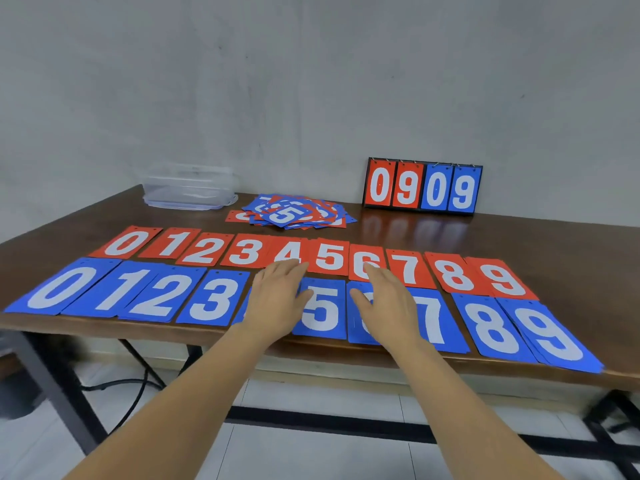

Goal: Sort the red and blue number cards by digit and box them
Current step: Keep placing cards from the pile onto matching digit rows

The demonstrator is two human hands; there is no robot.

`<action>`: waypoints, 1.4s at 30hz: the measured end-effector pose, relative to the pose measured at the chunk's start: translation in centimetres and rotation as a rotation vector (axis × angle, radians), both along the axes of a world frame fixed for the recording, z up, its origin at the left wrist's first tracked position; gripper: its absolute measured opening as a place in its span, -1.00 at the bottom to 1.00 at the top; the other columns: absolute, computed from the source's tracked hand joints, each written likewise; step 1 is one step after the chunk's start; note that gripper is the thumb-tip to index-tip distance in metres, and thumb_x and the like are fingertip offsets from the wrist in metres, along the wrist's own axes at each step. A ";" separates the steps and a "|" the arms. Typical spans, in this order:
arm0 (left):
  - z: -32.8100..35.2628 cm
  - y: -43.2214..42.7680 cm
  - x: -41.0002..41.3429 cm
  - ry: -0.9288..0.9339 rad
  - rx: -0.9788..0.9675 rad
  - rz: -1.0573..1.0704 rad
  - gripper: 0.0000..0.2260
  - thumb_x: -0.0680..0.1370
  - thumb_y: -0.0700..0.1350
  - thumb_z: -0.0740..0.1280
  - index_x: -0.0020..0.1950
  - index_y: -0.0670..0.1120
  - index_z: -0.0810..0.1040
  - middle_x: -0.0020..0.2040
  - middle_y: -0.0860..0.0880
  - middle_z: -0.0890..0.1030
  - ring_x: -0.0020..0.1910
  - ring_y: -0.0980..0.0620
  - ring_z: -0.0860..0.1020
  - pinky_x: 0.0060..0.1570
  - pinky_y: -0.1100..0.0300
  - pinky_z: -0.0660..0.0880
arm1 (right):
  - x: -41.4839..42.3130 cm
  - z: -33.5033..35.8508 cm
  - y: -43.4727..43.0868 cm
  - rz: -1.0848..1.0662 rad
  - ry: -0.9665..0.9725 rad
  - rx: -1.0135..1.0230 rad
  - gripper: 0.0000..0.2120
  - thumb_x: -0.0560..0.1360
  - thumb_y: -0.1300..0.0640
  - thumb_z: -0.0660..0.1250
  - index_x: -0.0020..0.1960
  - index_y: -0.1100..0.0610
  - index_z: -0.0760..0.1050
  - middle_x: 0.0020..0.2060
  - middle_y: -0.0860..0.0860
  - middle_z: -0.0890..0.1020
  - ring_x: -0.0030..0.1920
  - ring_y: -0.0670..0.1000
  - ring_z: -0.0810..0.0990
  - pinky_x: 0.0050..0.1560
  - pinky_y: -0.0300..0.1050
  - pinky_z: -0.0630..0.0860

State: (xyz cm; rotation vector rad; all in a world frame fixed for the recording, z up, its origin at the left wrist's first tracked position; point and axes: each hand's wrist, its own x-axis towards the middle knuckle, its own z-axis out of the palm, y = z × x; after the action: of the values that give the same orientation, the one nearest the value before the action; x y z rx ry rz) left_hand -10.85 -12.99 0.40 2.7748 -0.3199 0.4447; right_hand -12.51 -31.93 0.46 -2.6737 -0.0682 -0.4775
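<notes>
Left hand (277, 299): flat, palm down, fingers straight and close together, holding nothing. It lies over the blue 4 place in the near row, and its fingertips reach the lower edge of the red 4. Right hand (388, 303): also flat, fingers extended, nothing gripped. It covers most of the blue 6, with fingertips on the red 6. We cannot tell whether the palms press on the cards or hover just above them.

Around the hands we note two rows of cards along the near edge of the table (554, 237). The blue row (323, 310) runs 0 to 9 from left to right, nearest us, with some places showing stacked edges. The red row (329, 256) runs 0 to 9 just behind it, the cards overlapping slightly.

Further back, at centre, we see a loose pile (294, 213) of mixed red and blue cards, a blue 5 on top. Left of the pile, near the wall, stands a clear plastic box (188, 187). On the right, well apart from it, a scoreboard (422, 187) stands upright, showing red 0 9 and blue 0 9.
</notes>
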 end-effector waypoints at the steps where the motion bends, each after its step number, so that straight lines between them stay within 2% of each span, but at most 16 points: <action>1: 0.3 0.3 0.4 0.004 0.006 0.007 -0.51 0.63 0.07 0.19 0.54 0.02 0.20 0.53 0.03 0.23 0.51 0.01 0.14 0.46 0.08 0.06 | 0.6 0.4 0.4 0.005 0.001 0.000 -0.46 0.60 -0.05 0.21 0.52 0.07 0.17 0.45 0.00 0.32 0.44 0.01 0.29 0.36 -0.09 0.31; 8: 2.2 3.3 5.5 -0.007 0.063 0.065 -0.53 0.63 0.07 0.18 0.53 0.02 0.22 0.52 0.02 0.26 0.50 0.00 0.17 0.45 0.06 0.10 | 6.4 2.7 3.8 0.020 0.002 -0.055 -0.45 0.59 -0.09 0.21 0.51 0.06 0.19 0.43 0.02 0.36 0.42 0.03 0.33 0.33 -0.07 0.35; 14: 2.4 6.9 13.0 0.036 0.099 0.069 -0.52 0.63 0.08 0.17 0.53 0.03 0.21 0.52 0.01 0.26 0.50 0.00 0.17 0.46 0.04 0.10 | 12.8 2.8 6.5 -0.003 0.092 -0.107 -0.46 0.61 -0.08 0.19 0.52 0.08 0.18 0.45 0.04 0.32 0.44 0.04 0.29 0.36 -0.05 0.32; 20: 1.8 10.4 21.3 0.086 0.140 0.057 -0.53 0.63 0.07 0.16 0.52 0.02 0.22 0.51 0.00 0.27 0.50 -0.02 0.19 0.44 0.04 0.12 | 19.9 2.0 8.6 -0.039 0.176 -0.151 -0.49 0.60 -0.10 0.17 0.48 0.09 0.25 0.37 0.05 0.43 0.35 0.05 0.37 0.28 -0.03 0.38; 27: 0.1 12.2 28.1 0.120 0.144 -0.042 -0.56 0.65 0.01 0.12 0.54 -0.02 0.20 0.53 0.00 0.24 0.51 0.01 0.16 0.47 0.09 0.07 | 26.3 0.3 11.9 -0.021 0.283 -0.189 -0.41 0.62 -0.14 0.09 0.55 0.12 0.08 0.51 0.07 0.20 0.51 0.09 0.11 0.45 0.03 0.14; 33: -1.3 12.5 31.5 0.116 0.131 -0.136 -0.56 0.67 -0.05 0.08 0.55 -0.07 0.15 0.55 -0.01 0.20 0.53 0.03 0.12 0.47 0.11 0.03 | 30.3 -0.5 15.6 0.135 0.334 -0.315 -0.35 0.61 -0.26 -0.07 0.58 0.05 -0.06 0.57 0.04 -0.04 0.55 0.07 -0.17 0.50 0.06 -0.15; 37: -1.3 12.6 32.6 0.180 0.220 -0.221 -0.56 0.68 -0.03 0.03 0.57 -0.02 0.12 0.57 0.04 0.11 0.55 0.06 0.03 0.47 0.09 -0.03 | 31.0 -0.8 13.8 0.108 0.359 -0.390 -0.36 0.60 -0.29 -0.11 0.57 0.02 0.01 0.56 0.02 0.01 0.55 0.09 -0.18 0.50 0.13 -0.14; 42: -0.7 12.6 32.4 0.191 0.412 -0.235 -0.56 0.68 -0.02 -0.02 0.58 0.00 0.08 0.58 0.04 0.06 0.55 0.05 0.02 0.47 0.01 -0.05 | 29.6 -1.0 9.1 0.036 0.398 -0.379 -0.43 0.61 -0.25 -0.08 0.57 -0.08 0.00 0.56 -0.01 0.01 0.55 0.05 -0.15 0.49 0.09 -0.09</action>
State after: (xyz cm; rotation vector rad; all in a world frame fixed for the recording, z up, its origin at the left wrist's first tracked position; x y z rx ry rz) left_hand 21.54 -0.42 -0.32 3.0857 -0.7548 0.0573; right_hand 17.12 -22.84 -0.56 -3.0767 -0.0974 0.0988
